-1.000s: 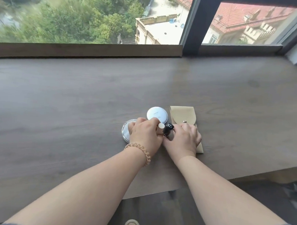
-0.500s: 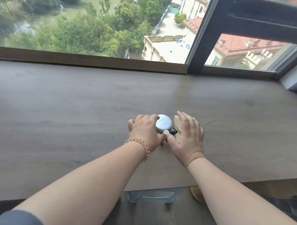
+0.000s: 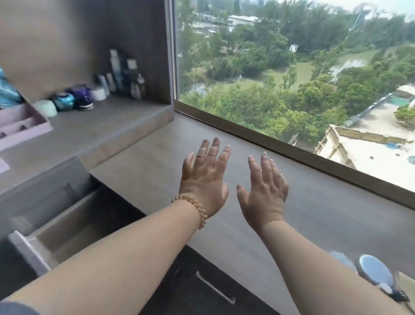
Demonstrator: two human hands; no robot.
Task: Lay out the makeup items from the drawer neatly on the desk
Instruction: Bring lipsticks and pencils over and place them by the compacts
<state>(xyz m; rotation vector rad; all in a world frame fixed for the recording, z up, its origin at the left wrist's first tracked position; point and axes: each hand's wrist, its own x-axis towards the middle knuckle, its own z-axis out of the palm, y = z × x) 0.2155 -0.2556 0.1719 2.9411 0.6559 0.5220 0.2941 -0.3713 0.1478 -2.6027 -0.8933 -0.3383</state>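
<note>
My left hand (image 3: 204, 178) and my right hand (image 3: 265, 191) hover above the wooden desk (image 3: 317, 224), fingers spread and straight, holding nothing. At the lower right, behind my right forearm, lie a round silver compact (image 3: 376, 273), a second round case (image 3: 344, 259) partly hidden by the arm, a small dark-capped item (image 3: 396, 295) and the edge of a beige pouch (image 3: 410, 285). An open drawer (image 3: 63, 225) stands out at the lower left; what lies inside it is not visible.
A raised shelf (image 3: 95, 133) at the left carries several bottles and jars (image 3: 119, 77) and a pink divided organiser (image 3: 15, 130). A large window (image 3: 301, 66) runs along the desk's far edge. A closed drawer with a metal handle (image 3: 215, 287) sits below the desk.
Both hands let go of the items and lifted off, now open in the air. The view swung left, so the items sit at the lower right and the open drawer shows.
</note>
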